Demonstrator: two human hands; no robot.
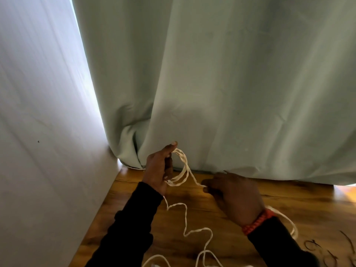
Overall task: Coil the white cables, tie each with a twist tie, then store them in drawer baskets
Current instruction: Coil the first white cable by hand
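Note:
A white cable (185,218) lies in loose bends on the wooden table (202,224). My left hand (159,170) is raised above the table and holds a few loops of that cable (182,168) between thumb and fingers. My right hand (234,197), with an orange bracelet at the wrist, pinches the strand that runs down from the loops. A second white cable (288,222) curves out from behind my right wrist. Dark twist ties (313,246) lie at the table's lower right.
A pale green curtain (231,83) hangs down to the back edge of the table. A white wall (38,132) bounds the table on the left. More cable trails off the bottom edge of the view.

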